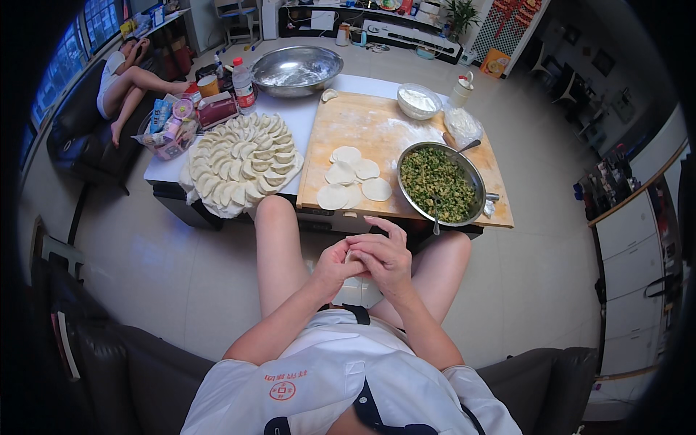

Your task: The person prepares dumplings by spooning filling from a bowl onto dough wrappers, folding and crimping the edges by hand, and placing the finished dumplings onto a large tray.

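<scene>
Between my left hand (336,268) and my right hand (387,260), a pale dumpling (353,258) is pinched, mostly hidden by the fingers of both. Beyond them, several round dough wrappers (341,173) lie overlapping on the front of a floured wooden board (326,125). At the board's right front sits a steel bowl of chopped green filling (439,184), with a spoon (436,217) resting in it. Many folded dumplings (239,157) are laid in rings on a white cloth (224,209) to the left. One more dumpling (329,95) rests at the board's back left corner.
Behind stand a large steel basin (296,70), a plastic bottle (243,87) and a glass bowl of flour (418,101). A rolling pin (450,141) lies behind the filling. A basket of packets (168,128) is at the table's left. Another person (122,76) reclines on the sofa.
</scene>
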The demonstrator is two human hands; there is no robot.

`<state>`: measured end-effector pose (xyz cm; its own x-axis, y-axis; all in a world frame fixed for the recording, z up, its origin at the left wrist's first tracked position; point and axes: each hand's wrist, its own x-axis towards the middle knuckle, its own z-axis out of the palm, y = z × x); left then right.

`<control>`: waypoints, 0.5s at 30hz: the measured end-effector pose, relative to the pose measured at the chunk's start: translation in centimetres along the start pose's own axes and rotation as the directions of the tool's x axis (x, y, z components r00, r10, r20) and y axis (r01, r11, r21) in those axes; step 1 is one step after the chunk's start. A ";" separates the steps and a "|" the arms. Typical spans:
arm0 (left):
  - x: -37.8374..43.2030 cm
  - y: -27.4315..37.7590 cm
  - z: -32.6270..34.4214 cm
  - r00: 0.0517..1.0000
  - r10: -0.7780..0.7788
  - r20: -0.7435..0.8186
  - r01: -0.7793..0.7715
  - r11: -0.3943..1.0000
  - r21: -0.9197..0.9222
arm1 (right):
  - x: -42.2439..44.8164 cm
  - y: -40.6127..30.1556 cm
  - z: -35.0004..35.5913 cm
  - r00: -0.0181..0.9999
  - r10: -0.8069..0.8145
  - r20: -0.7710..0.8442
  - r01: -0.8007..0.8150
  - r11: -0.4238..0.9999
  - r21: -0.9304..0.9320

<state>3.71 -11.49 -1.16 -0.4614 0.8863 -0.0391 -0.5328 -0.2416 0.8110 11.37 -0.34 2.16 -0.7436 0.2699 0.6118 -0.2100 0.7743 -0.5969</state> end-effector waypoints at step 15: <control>0.2 -0.3 -0.2 0.999 -0.036 -0.022 0.039 0.988 0.149 | 0.0 0.0 0.4 0.982 0.176 -0.069 -0.162 0.970 0.179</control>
<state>3.63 -11.33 -1.51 -0.4572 0.8856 -0.0812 -0.4388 -0.1452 0.8868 11.07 -0.55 1.96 -0.7235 0.4411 0.5311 -0.1971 0.6053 -0.7712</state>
